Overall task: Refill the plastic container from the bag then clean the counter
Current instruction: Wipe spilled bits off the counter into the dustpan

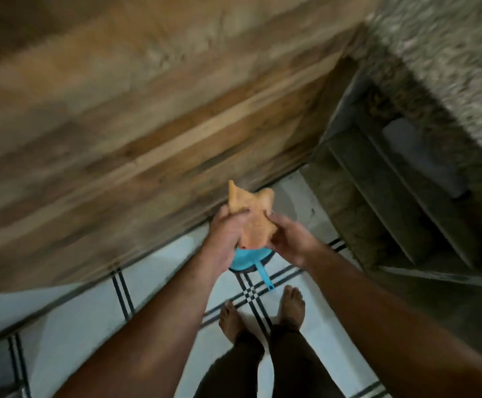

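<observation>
White floor tiles [70,308] with black striped borders run under you, meeting a streaked wooden panel [124,133] above. Your left hand [224,234] has its fingers curled around a crumpled orange cloth [252,216], and your right hand [290,239] pinches its other edge. Below the cloth sits a round blue plastic scoop [245,262] with a thin handle. Rough grey stone steps [400,196] lie right.

I log: wooden panel [124,116] across upper left | white tiled floor [159,271] with dark checkered lines | bare feet [291,307] on the tiles | rough stone wall [446,53] upper right | dim steps [392,208] beneath it, blurred
</observation>
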### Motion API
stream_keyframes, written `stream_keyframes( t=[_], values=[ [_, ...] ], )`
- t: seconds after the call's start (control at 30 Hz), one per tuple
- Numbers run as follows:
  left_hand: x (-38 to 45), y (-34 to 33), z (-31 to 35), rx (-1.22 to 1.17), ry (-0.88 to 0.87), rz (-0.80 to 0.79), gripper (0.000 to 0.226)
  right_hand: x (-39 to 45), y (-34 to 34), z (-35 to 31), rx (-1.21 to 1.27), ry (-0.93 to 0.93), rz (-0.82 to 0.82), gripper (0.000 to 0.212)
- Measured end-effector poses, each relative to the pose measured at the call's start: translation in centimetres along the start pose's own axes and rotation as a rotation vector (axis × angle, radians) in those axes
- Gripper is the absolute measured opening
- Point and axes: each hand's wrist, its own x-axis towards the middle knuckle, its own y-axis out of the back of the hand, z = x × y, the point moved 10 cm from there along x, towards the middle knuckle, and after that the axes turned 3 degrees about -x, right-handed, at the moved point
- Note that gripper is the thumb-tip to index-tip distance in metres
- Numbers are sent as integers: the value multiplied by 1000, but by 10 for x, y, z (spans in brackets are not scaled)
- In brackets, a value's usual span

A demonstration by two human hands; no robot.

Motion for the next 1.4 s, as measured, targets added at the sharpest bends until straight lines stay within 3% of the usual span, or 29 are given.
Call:
stream_keyframes(
  t=[0.13, 0.23, 0.5, 0.77, 1.03, 1.13, 1.27, 1.4],
  values=[
    [-46, -59, 59, 350, -116, -74, 20, -75, 25, -75, -78, 181, 174, 36],
    [-79, -104, 99, 447, -206, -109, 25, -136, 47, -125, -170, 280, 308, 39],
    [-143, -248, 170, 726, -549, -245, 25, -280, 104, -234, -101, 539, 556, 21],
    [-190, -374, 188, 828, -724, -283, 21, -380, 185, -277, -81, 513, 751, 14],
    [-188, -446, 204, 900, -840, -282, 31, -387, 225, -299, 9, 510, 712, 18],
    [-169, -466, 206, 934, -793, -345, 40, -379, 237, -304, 18, 522, 762, 24],
    [-123, -484, 191, 1187, -738, -421, 59, -373, 269, -304, -300, 415, 1150, 52],
    [-103, -505, 166, 1535, -893, -604, 44, -329, 261, -319, -950, 280, 1046, 27]
  ],
)
